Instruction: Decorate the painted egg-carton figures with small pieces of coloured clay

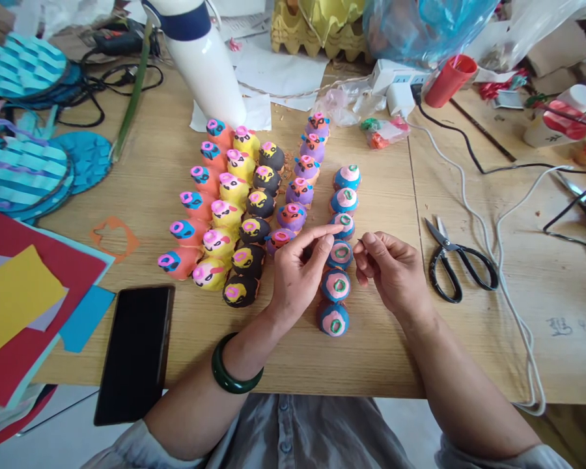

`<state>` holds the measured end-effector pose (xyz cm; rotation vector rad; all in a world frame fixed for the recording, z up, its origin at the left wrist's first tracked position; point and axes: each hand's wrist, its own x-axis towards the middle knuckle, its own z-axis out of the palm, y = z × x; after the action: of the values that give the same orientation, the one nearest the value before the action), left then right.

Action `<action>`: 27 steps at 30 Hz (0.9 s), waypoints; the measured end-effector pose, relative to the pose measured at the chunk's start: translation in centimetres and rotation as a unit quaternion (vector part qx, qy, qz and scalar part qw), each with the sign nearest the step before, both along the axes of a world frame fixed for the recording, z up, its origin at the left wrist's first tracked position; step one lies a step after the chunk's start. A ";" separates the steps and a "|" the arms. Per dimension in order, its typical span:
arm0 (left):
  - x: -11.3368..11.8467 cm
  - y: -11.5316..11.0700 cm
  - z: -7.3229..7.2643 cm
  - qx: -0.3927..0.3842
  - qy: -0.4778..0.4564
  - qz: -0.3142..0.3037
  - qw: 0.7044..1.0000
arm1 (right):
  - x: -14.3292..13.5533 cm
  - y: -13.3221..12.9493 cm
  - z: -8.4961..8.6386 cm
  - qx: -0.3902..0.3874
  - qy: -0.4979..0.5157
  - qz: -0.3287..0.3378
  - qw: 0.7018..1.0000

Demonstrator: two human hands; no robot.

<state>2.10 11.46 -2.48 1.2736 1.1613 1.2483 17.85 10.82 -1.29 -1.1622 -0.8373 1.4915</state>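
A column of blue domes with pink tops and green rings (336, 285) stands in front of me. My left hand (303, 267) is at its left side, index fingertip at the third dome from the back, thumb and fingers closed together; whatever they hold is hidden. On the column's right, my right hand (389, 268) pinches a tiny dark piece (361, 241) between thumb and index finger. Further left stand columns of purple domes (299, 190), black domes (241, 290), yellow domes (209, 273) and orange domes (180, 262), with coloured clay features on them.
Black-handled scissors (446, 251) lie right of my right hand, beside white cables (510, 296). A phone (134, 352) and coloured paper sheets (17, 293) lie at the left. A white bottle (205, 71), red cup (450, 81) and power strip (388, 73) stand behind.
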 end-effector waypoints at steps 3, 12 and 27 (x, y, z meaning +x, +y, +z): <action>0.0 0.0 -0.1 -0.003 0.003 -0.006 1.000 | 0.0 0.1 -0.1 -0.004 0.011 0.001 1.000; -0.1 0.0 0.8 -0.023 0.023 -0.034 0.999 | 0.1 0.0 -0.4 -0.008 0.020 0.024 0.999; 0.1 0.0 1.1 0.020 0.022 -0.021 0.999 | 0.2 0.0 -0.3 -0.029 0.018 0.082 0.996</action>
<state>2.23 11.43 -1.36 1.3549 1.1397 1.2238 18.08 10.84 -1.57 -1.1288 -0.8866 1.6757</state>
